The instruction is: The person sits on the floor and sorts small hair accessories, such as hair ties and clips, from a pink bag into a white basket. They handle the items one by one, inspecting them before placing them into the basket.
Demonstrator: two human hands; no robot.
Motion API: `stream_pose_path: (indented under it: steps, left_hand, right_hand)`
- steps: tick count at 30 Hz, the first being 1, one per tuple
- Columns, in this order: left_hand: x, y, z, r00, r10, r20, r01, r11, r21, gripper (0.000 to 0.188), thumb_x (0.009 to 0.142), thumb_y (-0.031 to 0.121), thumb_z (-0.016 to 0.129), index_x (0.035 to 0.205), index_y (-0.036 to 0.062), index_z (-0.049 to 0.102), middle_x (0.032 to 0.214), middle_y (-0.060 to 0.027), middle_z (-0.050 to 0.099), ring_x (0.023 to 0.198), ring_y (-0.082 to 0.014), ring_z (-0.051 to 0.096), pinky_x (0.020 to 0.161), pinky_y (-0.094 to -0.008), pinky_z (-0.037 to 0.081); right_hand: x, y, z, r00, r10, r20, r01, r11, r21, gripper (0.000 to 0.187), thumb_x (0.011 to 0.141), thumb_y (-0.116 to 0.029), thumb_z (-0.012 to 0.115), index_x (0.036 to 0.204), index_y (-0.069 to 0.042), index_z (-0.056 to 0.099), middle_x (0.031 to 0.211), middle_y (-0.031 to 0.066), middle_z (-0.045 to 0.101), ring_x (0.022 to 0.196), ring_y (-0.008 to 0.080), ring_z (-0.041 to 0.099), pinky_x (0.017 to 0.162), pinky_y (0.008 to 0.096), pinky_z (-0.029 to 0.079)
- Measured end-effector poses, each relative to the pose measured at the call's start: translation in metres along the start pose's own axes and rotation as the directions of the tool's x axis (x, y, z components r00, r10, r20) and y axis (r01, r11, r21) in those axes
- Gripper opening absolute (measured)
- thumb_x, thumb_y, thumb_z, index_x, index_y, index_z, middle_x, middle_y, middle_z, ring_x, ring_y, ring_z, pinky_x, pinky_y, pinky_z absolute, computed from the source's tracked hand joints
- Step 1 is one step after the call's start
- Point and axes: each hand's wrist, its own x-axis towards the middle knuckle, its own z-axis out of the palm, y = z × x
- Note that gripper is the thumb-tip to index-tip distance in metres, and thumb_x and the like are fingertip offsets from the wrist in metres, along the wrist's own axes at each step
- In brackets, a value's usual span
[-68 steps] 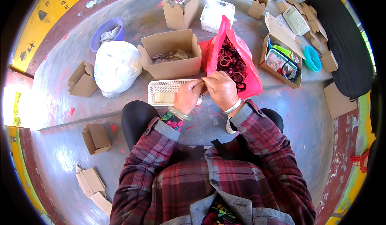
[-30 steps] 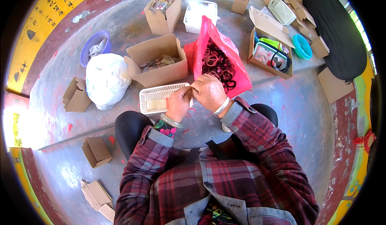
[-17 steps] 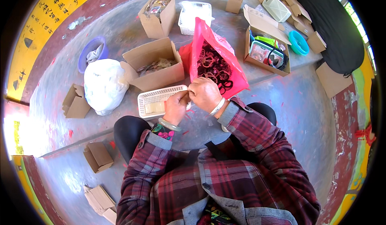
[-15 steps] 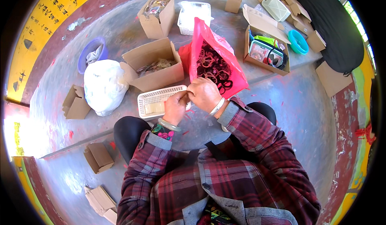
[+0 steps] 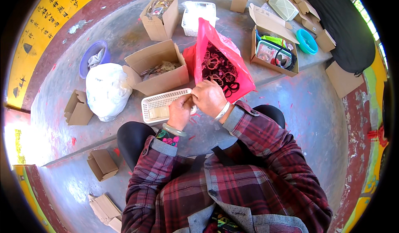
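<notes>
My left hand (image 5: pixel 180 113) and my right hand (image 5: pixel 210 98) meet fingertip to fingertip over the right end of a white plastic basket (image 5: pixel 146 112). The fingers of both are closed in a pinch; whatever they hold is too small or hidden to make out. Just beyond my right hand, a bright pink plastic bag (image 5: pixel 244 75) gapes, full of dark red and black hair ties (image 5: pixel 218 68). Beyond the basket, an open cardboard box (image 5: pixel 166 80) contains small clear packets (image 5: pixel 160 70).
Left of that box are a stuffed white plastic bag (image 5: pixel 107 92), a purple basin (image 5: pixel 84 62) and a small carton (image 5: pixel 79 108). Farther back stand another cardboard box (image 5: pixel 160 27) and a white basket (image 5: pixel 190 27). To the right are a filled carton (image 5: pixel 275 67) and a turquoise basin (image 5: pixel 309 48).
Both hands stay pinched together over the basket's end, with hardly any movement. The whole view has shifted very slightly.
</notes>
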Motion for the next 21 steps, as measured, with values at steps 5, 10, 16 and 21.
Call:
stream_pose_path:
  steps: [5, 10, 16, 21]
  left_hand:
    - [0.001, 0.001, 0.001, 0.996, 0.074, -0.052, -0.071, 0.996, 0.059, 0.017, 0.082, 0.006, 0.054, 0.095, 0.003, 0.064, 0.072, -0.0118, 0.063, 0.065, -0.016, 0.058, 0.062, -0.0282, 0.046]
    - [-0.001, 0.012, -0.001, 0.991, 0.115, -0.072, -0.113, 0.993, 0.024, 0.017, 0.082, 0.006, 0.054, 0.094, 0.0023, 0.065, 0.072, -0.0119, 0.063, 0.064, -0.0158, 0.059, 0.062, -0.028, 0.046]
    - [0.001, 0.026, -0.007, 0.999, -0.025, -0.038, 0.025, 1.0, -0.006, 0.017, 0.082, 0.011, 0.057, 0.092, 0.001, 0.066, 0.073, -0.009, 0.064, 0.067, -0.0115, 0.059, 0.062, -0.0249, 0.046]
    - [0.003, 0.028, -0.01, 0.984, -0.162, 0.073, 0.177, 0.911, -0.373, 0.02, 0.088, 0.005, 0.051, 0.1, -0.0068, 0.062, 0.092, -0.012, 0.065, 0.083, -0.0142, 0.061, 0.077, -0.0238, 0.049]
  right_hand:
    - [0.002, -0.007, -0.005, 0.998, -0.06, -0.033, 0.056, 0.994, -0.093, 0.009, 0.066, -0.014, 0.06, 0.062, -0.008, 0.054, 0.067, 0.0063, 0.051, 0.069, 0.0251, 0.052, 0.063, 0.0387, 0.04]
    - [0.006, -0.008, -0.009, 0.996, -0.05, -0.07, 0.044, 0.994, -0.096, 0.007, 0.066, -0.015, 0.059, 0.063, -0.009, 0.056, 0.07, 0.0047, 0.053, 0.072, 0.0236, 0.054, 0.066, 0.0379, 0.041]
    - [0.008, -0.005, -0.006, 0.987, 0.005, -0.158, 0.002, 0.999, 0.046, 0.005, 0.065, -0.009, 0.06, 0.062, -0.008, 0.057, 0.065, 0.0066, 0.053, 0.068, 0.0266, 0.055, 0.062, 0.0393, 0.042]
    - [0.008, 0.006, -0.004, 0.939, 0.342, -0.026, -0.282, 0.813, 0.509, 0.005, 0.07, -0.008, 0.062, 0.071, -0.003, 0.064, 0.066, 0.0079, 0.062, 0.06, 0.0207, 0.059, 0.056, 0.0321, 0.045]
